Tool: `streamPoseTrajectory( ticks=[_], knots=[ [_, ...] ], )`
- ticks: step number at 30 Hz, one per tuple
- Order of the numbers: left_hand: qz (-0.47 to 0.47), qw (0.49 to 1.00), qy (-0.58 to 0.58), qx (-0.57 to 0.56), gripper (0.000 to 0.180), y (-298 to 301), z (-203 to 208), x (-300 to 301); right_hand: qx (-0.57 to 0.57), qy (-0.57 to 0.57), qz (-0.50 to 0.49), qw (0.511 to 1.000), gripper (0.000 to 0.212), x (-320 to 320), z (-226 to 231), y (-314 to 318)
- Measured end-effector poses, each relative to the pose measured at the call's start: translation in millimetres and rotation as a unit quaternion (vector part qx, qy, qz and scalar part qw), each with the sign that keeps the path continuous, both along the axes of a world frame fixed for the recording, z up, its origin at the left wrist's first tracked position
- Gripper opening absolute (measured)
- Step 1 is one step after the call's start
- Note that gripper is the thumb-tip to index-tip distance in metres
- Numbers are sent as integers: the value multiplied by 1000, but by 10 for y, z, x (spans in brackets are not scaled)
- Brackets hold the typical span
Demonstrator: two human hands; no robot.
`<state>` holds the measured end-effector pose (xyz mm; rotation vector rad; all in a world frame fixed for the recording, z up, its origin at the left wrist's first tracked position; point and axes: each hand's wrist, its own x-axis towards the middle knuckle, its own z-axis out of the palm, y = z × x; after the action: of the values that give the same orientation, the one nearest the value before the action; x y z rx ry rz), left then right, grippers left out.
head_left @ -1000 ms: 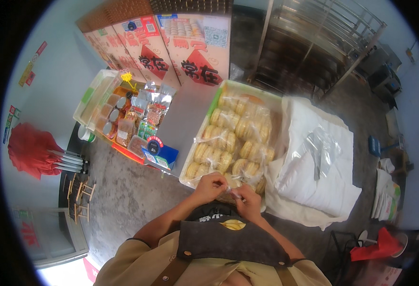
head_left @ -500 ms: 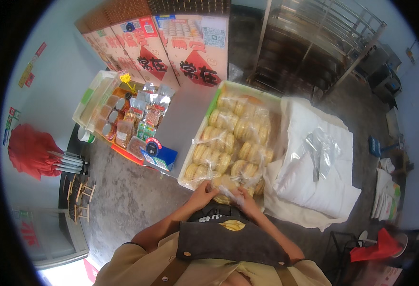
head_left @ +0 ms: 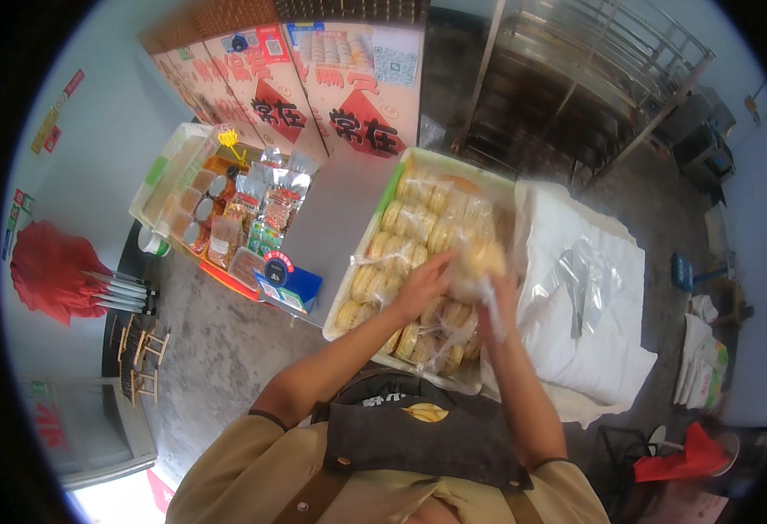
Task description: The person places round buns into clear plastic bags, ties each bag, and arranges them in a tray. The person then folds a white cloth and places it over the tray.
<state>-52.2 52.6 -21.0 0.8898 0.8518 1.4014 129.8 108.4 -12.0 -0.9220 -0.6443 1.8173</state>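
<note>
A clear plastic bag of round pale-yellow flatbreads (head_left: 479, 259) is held up over the middle of a white crate, blurred by motion. My right hand (head_left: 498, 299) grips its right side, with loose plastic trailing below. My left hand (head_left: 427, 285) is closed against the bag's left side; its fingertips are partly hidden. Beneath them, the white crate (head_left: 338, 316) holds rows of similar bagged flatbreads (head_left: 405, 218), stacked on edge. White cloth (head_left: 567, 362) lies along the crate's right side, with empty clear plastic bags (head_left: 586, 284) on top.
Left of the crate, a grey tabletop (head_left: 335, 205) carries a blue card stand (head_left: 289, 288). Beyond it sits a bin of jars and packets (head_left: 217, 210). Printed panels (head_left: 348, 105) stand at the back, a metal rack (head_left: 567, 96) at the back right. A folded red umbrella (head_left: 51, 271) is far left.
Both hands have moved from the crate's near edge up and away from me, to its middle, carrying the bag of flatbreads. Bagged flatbreads at the near edge now show.
</note>
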Motion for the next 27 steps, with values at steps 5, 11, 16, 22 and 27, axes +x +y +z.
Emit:
streamPoseTrajectory(
  ticks=[5, 11, 16, 22, 27],
  knots=[
    [70, 996, 60, -1, 59, 419, -181, -21, -45, 74, -79, 993, 42, 82, -243, 1014],
    [37, 974, 87, -204, 46, -168, -777, -224, -37, -166, -33, 985, 42, 62, -1043, 911],
    [-9, 961, 185, -204, 52, -483, -1167, -187, 99, -560, -53, 821, 66, -44, -1139, 797],
    [48, 936, 324, -132, 69, -238, -1218, 35, 156, -667, -4, 728, 82, -91, -904, 547],
    [-18, 933, 249, -259, 77, 316, -1067, 124, 60, -593, -88, 798, 85, -123, -1083, 187]
  ],
)
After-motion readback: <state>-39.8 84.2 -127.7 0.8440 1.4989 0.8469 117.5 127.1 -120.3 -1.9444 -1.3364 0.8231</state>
